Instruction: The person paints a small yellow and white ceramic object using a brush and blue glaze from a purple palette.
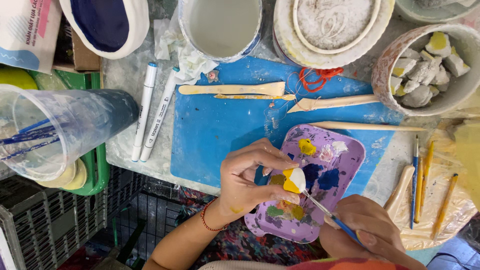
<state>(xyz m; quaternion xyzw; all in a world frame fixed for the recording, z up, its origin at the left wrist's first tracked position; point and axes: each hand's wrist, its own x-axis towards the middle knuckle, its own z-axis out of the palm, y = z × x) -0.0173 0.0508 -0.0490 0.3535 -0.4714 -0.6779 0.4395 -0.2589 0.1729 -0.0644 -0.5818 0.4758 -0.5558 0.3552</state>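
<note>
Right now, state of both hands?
Left hand: closed, pinching a small white and yellow piece over the purple paint tray.
Right hand: closed on a thin paintbrush, tip at the piece.

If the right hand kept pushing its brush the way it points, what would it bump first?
The right hand aims its paintbrush up-left, so it would first meet the small yellow and white piece pinched by the left hand; the tip looks already touching it.
</note>
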